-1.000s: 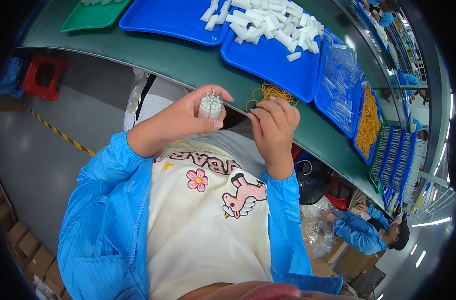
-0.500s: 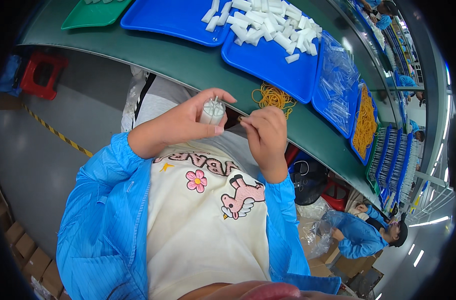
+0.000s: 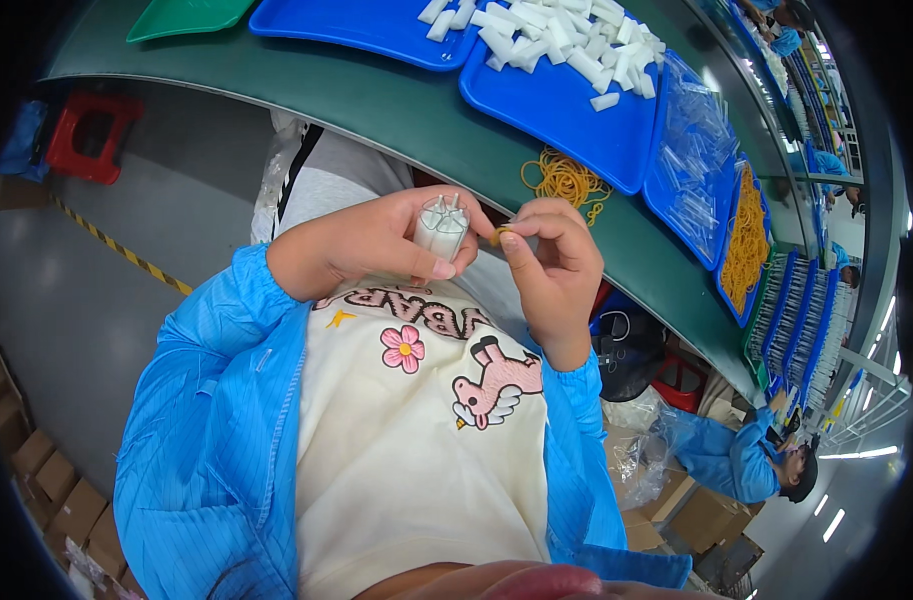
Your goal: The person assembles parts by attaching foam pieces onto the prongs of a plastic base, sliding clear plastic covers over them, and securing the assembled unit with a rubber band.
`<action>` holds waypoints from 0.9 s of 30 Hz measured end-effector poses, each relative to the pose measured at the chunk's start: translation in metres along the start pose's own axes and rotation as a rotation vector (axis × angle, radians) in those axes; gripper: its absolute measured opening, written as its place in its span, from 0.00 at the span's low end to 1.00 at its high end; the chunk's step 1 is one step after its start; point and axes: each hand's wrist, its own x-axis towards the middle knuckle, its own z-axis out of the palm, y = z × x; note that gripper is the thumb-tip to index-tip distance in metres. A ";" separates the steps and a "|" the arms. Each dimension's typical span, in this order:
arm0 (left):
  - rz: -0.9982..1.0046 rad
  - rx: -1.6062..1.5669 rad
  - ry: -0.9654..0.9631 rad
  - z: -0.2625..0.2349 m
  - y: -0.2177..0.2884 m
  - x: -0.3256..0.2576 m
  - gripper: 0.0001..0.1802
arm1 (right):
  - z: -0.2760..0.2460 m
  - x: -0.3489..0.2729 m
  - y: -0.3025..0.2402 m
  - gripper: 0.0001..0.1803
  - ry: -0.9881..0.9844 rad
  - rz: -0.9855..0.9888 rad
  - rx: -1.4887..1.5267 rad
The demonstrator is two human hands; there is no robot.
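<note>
In front of my shirt my left hand [image 3: 382,238] is closed around a round bundle of white blocks [image 3: 440,240]. Clear plastic edges and thin pale ends show at the bundle's top. My right hand [image 3: 560,275] is just to the right, its thumb and fingertips pinched on a small yellow rubber band [image 3: 499,235]. A left fingertip reaches out to the same band. Beyond my right hand a loose pile of yellow rubber bands [image 3: 562,178] lies on the green table [image 3: 397,125] near its edge.
Blue trays along the table hold white blocks [image 3: 607,58], clear plastic pieces [image 3: 697,165] and more rubber bands [image 3: 744,240]. Racks of thin parts [image 3: 792,315] stand at the far right. A red stool [image 3: 92,138] is at left; a person in blue [image 3: 732,455] is at right.
The trays and table have shifted slightly right and up in view. My left fingertip now meets the rubber band at my right fingers. The person at right has raised an arm.
</note>
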 end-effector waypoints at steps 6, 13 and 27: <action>0.010 0.027 -0.049 -0.003 -0.004 0.003 0.27 | -0.001 0.000 0.000 0.09 -0.017 0.015 0.044; 0.153 0.008 -0.062 -0.011 -0.010 0.005 0.26 | -0.004 -0.004 -0.005 0.08 -0.005 0.150 0.275; -0.028 -0.031 -0.508 -0.008 0.006 -0.007 0.22 | -0.006 0.005 0.006 0.17 -0.356 0.176 1.004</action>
